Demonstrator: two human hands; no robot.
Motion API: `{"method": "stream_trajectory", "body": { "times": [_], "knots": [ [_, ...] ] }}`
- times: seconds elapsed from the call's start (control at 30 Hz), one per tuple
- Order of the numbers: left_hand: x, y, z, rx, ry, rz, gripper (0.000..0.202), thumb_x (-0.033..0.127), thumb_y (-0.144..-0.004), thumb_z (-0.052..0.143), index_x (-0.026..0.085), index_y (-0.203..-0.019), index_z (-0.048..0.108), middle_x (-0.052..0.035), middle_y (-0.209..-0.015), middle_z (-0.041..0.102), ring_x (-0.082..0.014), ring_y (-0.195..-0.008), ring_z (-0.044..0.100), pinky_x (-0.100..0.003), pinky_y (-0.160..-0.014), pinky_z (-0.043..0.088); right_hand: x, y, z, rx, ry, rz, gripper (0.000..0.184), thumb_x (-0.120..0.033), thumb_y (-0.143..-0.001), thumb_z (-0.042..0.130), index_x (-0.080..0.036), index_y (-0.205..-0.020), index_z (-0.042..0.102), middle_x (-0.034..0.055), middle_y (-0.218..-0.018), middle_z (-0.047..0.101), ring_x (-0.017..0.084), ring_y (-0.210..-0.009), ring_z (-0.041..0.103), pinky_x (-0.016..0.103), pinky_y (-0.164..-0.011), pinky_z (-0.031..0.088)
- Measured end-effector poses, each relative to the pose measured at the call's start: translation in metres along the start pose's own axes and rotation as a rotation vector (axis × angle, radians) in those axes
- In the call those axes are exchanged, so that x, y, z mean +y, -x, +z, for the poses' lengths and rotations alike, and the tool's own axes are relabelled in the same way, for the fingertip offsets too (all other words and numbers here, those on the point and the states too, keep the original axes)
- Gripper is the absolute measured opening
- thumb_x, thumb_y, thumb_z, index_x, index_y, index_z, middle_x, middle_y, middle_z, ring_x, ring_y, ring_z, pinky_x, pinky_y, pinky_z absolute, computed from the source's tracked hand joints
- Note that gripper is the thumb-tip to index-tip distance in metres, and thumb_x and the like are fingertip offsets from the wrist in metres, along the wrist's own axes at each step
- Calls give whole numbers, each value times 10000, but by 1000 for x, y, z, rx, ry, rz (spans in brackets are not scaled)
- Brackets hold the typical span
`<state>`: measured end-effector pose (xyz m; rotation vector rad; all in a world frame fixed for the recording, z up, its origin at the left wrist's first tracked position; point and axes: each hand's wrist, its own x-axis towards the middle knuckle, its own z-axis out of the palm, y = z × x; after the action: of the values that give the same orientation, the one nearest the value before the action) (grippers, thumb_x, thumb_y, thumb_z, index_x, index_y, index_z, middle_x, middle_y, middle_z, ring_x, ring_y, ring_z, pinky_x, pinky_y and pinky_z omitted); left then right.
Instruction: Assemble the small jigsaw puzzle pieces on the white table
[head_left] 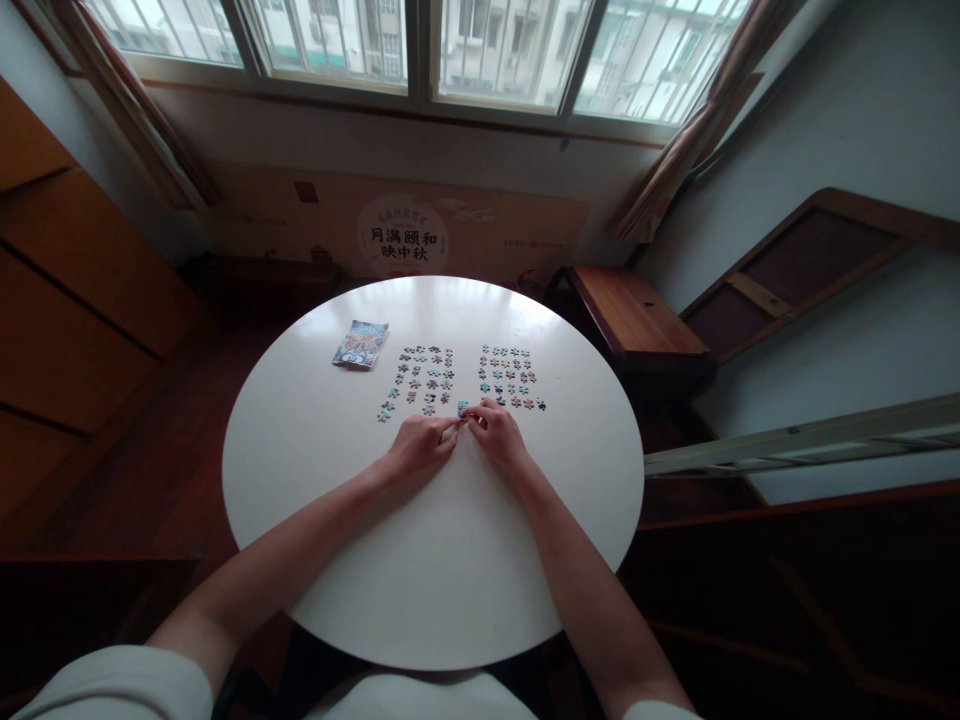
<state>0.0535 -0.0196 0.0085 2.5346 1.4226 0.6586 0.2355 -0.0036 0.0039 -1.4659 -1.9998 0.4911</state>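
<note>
Joined jigsaw pieces [463, 408], small and mostly blue, lie between my fingertips on the round white table [427, 560]. My left hand [421, 442] is closed, its index finger and thumb reaching their lower left edge. From the other side, my right hand [495, 432] pinches them with bent fingers. How many pieces are joined is too small to make out. Beyond my hands, loose jigsaw pieces lie spread in two groups of loose rows, a left group [433, 385] and a right group [498, 375].
A printed picture packet [361, 345] lies at the table's back left. Past the right rim stands a wooden bench [637, 315]. A large printed cardboard panel [510, 225] leans under the window behind the table. Wooden cabinets [75, 290] stand at left.
</note>
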Motion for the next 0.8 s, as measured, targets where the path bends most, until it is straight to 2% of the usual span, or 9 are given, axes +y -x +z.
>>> {"method": "stream_trajectory", "body": {
  "times": [0.17, 0.33, 0.6, 0.8],
  "knots": [
    [-1, 0, 1, -13, -12, -4, 307, 283, -891, 505, 235, -1135, 685, -49, -798, 739, -170, -682, 649, -256, -645, 405, -4, 2, -1, -28, 46, -4, 195, -174, -843, 567, -231, -908, 741, 35, -864, 614, 137, -708, 564, 249, -681, 420],
    [0, 1, 0, -28, -26, -5, 304, 298, -903, 486, 231, -1116, 692, -60, -832, 742, -176, -693, 652, -257, -635, 400, -9, 2, -1, -48, 109, 8, 159, -188, -835, 571, -209, -803, 725, 38, -892, 609, 123, -685, 547, 232, -631, 397],
    [0, 0, 0, -11, -1, 0, 285, 287, -894, 509, 246, -1097, 704, -40, -790, 739, -163, -679, 644, -250, -657, 408, 4, -2, 4, 95, -93, 8, 230, -122, -823, 527, -177, -915, 730, 30, -825, 615, 109, -632, 546, 229, -693, 442],
    [0, 0, -1, -9, -5, -5, 290, 288, -894, 512, 244, -1115, 694, -35, -774, 733, -160, -668, 639, -248, -652, 407, 3, 0, 5, 68, -37, 3, 212, -156, -829, 554, -192, -902, 749, 29, -822, 598, 111, -654, 548, 228, -702, 442]
  ]
}}
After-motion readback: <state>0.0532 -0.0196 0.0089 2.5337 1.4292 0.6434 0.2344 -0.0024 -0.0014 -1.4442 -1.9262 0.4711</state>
